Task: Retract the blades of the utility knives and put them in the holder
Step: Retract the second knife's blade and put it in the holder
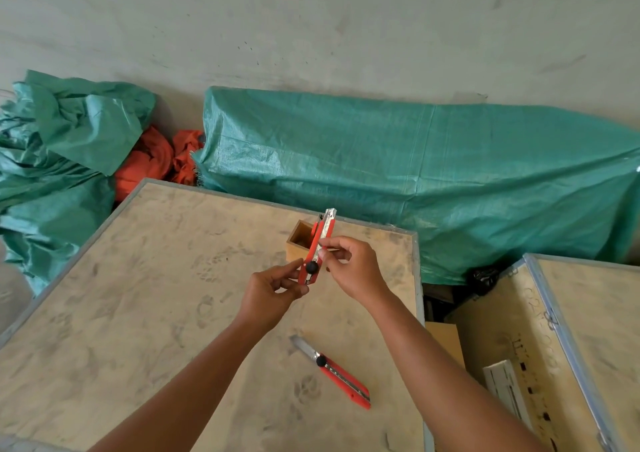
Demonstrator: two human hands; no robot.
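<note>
So we've got one red utility knife up in both hands, held nearly upright just in front of the wooden holder, which sits toward the 12 o'clock edge of the bench. Our left hand has its fingers pinched on the lower end of the handle, near the black knob, and our right hand has its fingers closed on the body higher up. A bit of metal shows past the top of the handle, so the blade looks not fully retracted, we'd say.

Handling-wise, these look light and stiff, plastic shell with a thin metal track, nothing floppy. The blade is the bit to stay away from: thin, snappable, sharp. Best bet is gripping the red handle by its flat sides, well behind the tip, and working the black knob with a thumb. The smooth plastic might be a bit slippery, so pinch it firmly.

Count: two knives in view. One in our hands, and a second knife lying flat on the bench at about 5 o'clock from our hands, blade clearly out, pointing toward 10 o'clock. One holder; we can't see whether anything's inside.
</note>
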